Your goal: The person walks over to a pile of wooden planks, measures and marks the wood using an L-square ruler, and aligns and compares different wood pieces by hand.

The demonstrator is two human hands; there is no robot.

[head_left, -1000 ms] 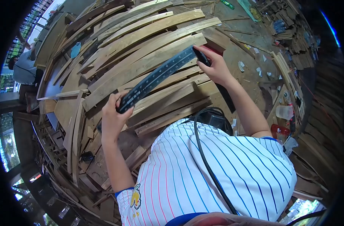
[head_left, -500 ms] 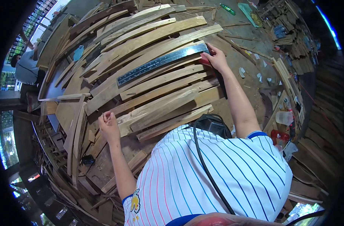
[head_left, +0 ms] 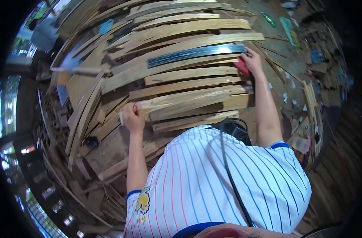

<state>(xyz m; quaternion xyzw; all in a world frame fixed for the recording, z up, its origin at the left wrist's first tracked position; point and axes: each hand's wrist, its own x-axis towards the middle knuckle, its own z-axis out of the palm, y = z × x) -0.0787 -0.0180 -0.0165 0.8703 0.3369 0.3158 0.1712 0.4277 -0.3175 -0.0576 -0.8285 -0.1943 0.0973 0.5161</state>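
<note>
My right hand [head_left: 252, 62] grips the right end of a dark metal ruler [head_left: 193, 55] with printed markings, which lies across long wooden strips. A red piece [head_left: 241, 66] shows under that hand; whether it is joined to the ruler I cannot tell. My left hand [head_left: 133, 117] is closed, fingers pinched, at the left end of a pale wooden strip [head_left: 181, 101]. Something small and dark shows at its fingertips, too small to name. More strips [head_left: 197, 73] lie side by side between the hands.
Beyond the ruler lie further long boards [head_left: 189, 29]. Leaning strips [head_left: 86, 115] stand at the left. A green bottle [head_left: 269, 20], a clear plastic container [head_left: 301, 144] and wood scraps lie on the right. Another person [head_left: 44, 35] is at the upper left.
The view has swung, so boards, ruler and both hands appear farther right and higher. My right hand still holds the ruler's end; my left hand stays closed near the strips' left ends.
</note>
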